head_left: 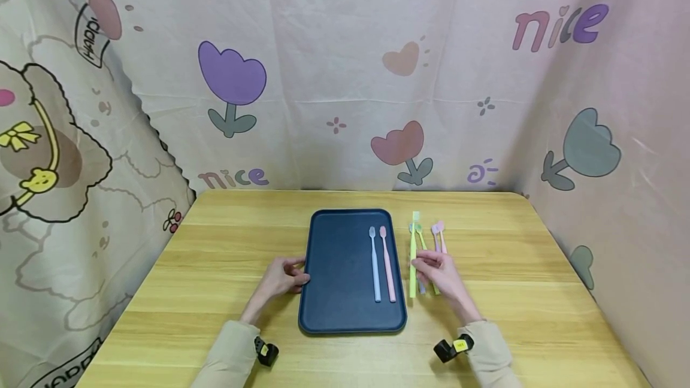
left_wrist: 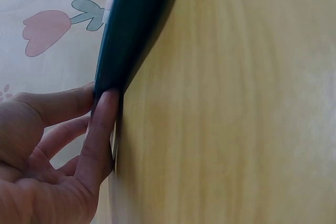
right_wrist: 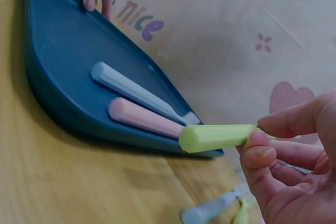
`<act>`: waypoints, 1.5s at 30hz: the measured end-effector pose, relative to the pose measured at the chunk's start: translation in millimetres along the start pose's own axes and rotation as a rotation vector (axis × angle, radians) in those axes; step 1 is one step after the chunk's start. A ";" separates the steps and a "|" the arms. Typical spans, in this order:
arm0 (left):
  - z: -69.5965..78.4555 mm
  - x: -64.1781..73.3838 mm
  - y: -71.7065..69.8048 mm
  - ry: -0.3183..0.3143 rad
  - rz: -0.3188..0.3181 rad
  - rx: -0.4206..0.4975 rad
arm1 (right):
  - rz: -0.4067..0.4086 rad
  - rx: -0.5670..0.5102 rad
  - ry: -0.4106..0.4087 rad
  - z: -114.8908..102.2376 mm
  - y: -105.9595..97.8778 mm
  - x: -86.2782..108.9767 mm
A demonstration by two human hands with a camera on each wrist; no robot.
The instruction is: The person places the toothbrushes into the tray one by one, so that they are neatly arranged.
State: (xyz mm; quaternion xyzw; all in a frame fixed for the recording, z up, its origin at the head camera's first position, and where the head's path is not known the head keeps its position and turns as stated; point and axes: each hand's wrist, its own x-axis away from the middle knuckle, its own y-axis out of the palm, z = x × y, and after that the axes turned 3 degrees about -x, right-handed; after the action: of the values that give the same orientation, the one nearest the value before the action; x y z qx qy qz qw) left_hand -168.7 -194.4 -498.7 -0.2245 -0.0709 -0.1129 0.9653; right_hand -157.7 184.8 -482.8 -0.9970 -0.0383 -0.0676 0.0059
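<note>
My right hand (head_left: 439, 271) pinches a yellow-green toothbrush (head_left: 412, 281) between thumb and fingers, just right of the dark blue tray (head_left: 336, 268). In the right wrist view the handle end of this toothbrush (right_wrist: 210, 138) points toward the tray, raised above the table. On the tray's right side a light blue toothbrush (head_left: 375, 274) and a pink toothbrush (head_left: 388, 267) lie side by side, bristle heads at the far end. At the tray's left edge my left hand (head_left: 283, 276) grips the rim, its fingertips (left_wrist: 107, 100) against the side wall.
Beneath and beside my right hand lie more toothbrushes on the wooden table (head_left: 215, 244): a green one (head_left: 423, 238), a blue one (right_wrist: 207, 212), a purple one (head_left: 436, 239) and a pink one (head_left: 442, 239). A patterned curtain (head_left: 323, 76) hangs behind the table.
</note>
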 end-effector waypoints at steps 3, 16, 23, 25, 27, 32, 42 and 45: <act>-0.5 0.3 -0.3 -0.002 0.005 0.000 | -0.046 0.004 -0.009 1.3 5.6 -1.6; -0.4 -0.3 0.0 -0.003 0.010 -0.007 | -0.069 0.019 -0.009 5.2 26.7 -6.3; -0.4 0.5 0.9 -0.013 0.019 -0.015 | -0.058 0.017 -0.020 4.8 39.4 -7.0; -0.1 0.9 1.0 -0.014 0.019 -0.014 | -0.058 0.006 -0.025 5.7 42.8 -7.4; 0.1 1.3 1.0 -0.016 0.018 -0.010 | -0.054 0.012 -0.024 6.6 46.1 -7.9; 0.2 1.5 0.8 -0.017 0.015 -0.009 | -0.037 0.035 -0.031 7.5 55.5 -8.5; 1.0 1.3 0.0 -0.013 0.015 -0.013 | -0.009 0.114 -0.095 14.9 72.6 -12.9; 1.7 1.5 -0.2 -0.012 0.018 -0.007 | 0.007 0.149 -0.116 15.9 76.5 -14.1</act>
State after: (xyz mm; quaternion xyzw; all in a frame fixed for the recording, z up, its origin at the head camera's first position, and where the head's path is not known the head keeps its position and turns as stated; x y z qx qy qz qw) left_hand -167.4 -194.0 -496.9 -0.2291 -0.0744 -0.1030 0.9651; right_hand -163.6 107.8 -501.0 -0.9961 -0.0400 -0.0068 0.0783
